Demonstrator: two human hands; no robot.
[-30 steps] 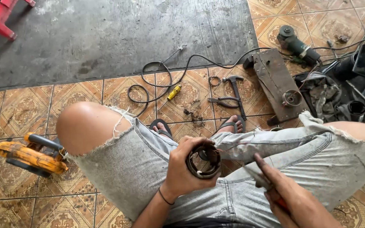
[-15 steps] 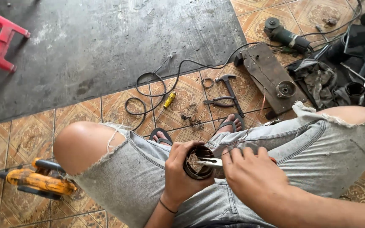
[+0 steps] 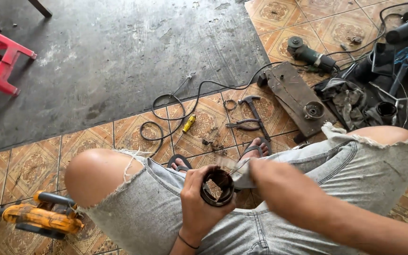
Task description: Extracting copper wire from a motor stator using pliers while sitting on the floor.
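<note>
I sit with both knees up in torn grey denim shorts. My left hand (image 3: 198, 210) grips a round dark motor stator (image 3: 216, 188) with coppery windings, its opening facing up, held between my thighs. My right hand (image 3: 263, 174) reaches across from the right and is motion-blurred. It touches the stator's right rim and holds a thin pale flat tool (image 3: 229, 164) whose tip lies at the top edge of the ring. The blur hides the right hand's fingers.
On the tiled floor ahead lie a hammer (image 3: 253, 106), pliers (image 3: 242, 125), a small yellow screwdriver (image 3: 189, 123) and a looped black cable (image 3: 166, 115). A yellow power tool (image 3: 38, 218) sits by my left knee. An angle grinder (image 3: 308, 54), a metal plate (image 3: 291, 92) and a red stool (image 3: 1, 61) stand farther off.
My right hand came up from my lap with the thin tool and reached the stator's rim. My left hand kept the stator in place, and my view tilted further forward over the floor.
</note>
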